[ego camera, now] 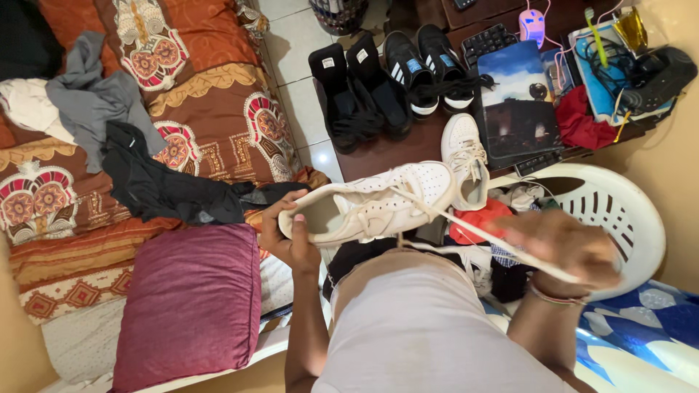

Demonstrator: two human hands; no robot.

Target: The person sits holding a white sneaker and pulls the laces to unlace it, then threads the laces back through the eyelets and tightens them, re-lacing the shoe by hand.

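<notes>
White sneaker [368, 206] is held up sideways over the lap, toe toward the low dark table [378, 153]; it looks light, with a stiff sole and soft upper, so the heel collar is probably the solid grab point. Left hand [287, 236] is closed around the heel, thumb at the opening. Right hand [564, 244] is motion-blurred, apparently pinched on the white lace [495, 239] drawn taut from the shoe.

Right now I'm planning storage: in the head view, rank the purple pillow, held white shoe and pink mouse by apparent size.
1. Purple pillow, largest.
2. White shoe, held by the left hand; it's nearer the camera.
3. Pink mouse, smallest, though farthest away.
</notes>
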